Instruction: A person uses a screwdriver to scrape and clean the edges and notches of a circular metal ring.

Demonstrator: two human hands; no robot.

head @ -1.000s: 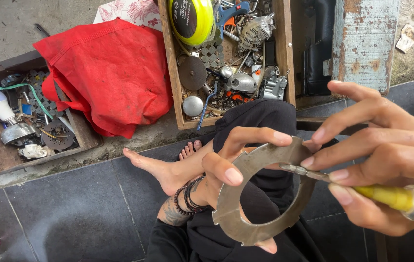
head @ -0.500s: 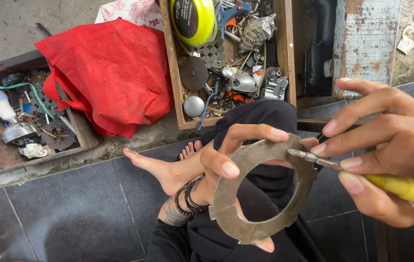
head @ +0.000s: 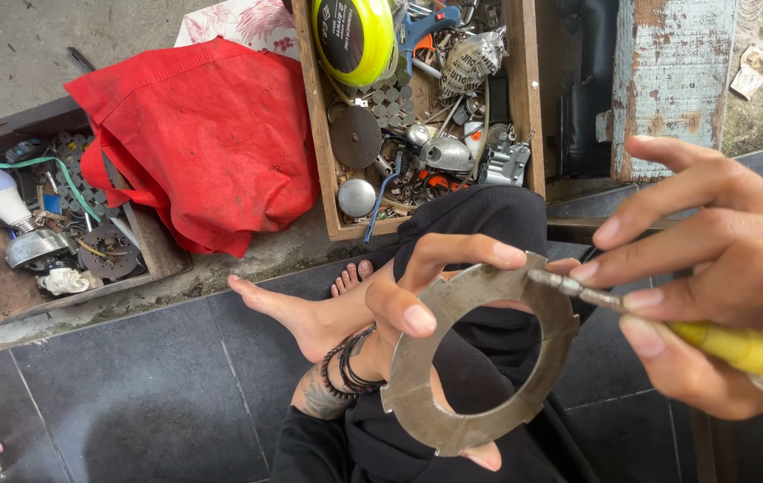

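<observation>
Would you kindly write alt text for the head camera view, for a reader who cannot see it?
A left hand holds a notched metal ring while the right hand presses a yellow-handled screwdriver to its rim. Beyond lie a red cloth and a wooden box of parts.

Grey metal ring [head: 480,358], yellow-handled screwdriver [head: 721,344], red cloth [head: 203,134].

Bare grey floor tiles [head: 131,394] lie open at lower left. The red cloth [head: 203,134] and crowded wooden parts tray [head: 314,134] block the way ahead.
</observation>
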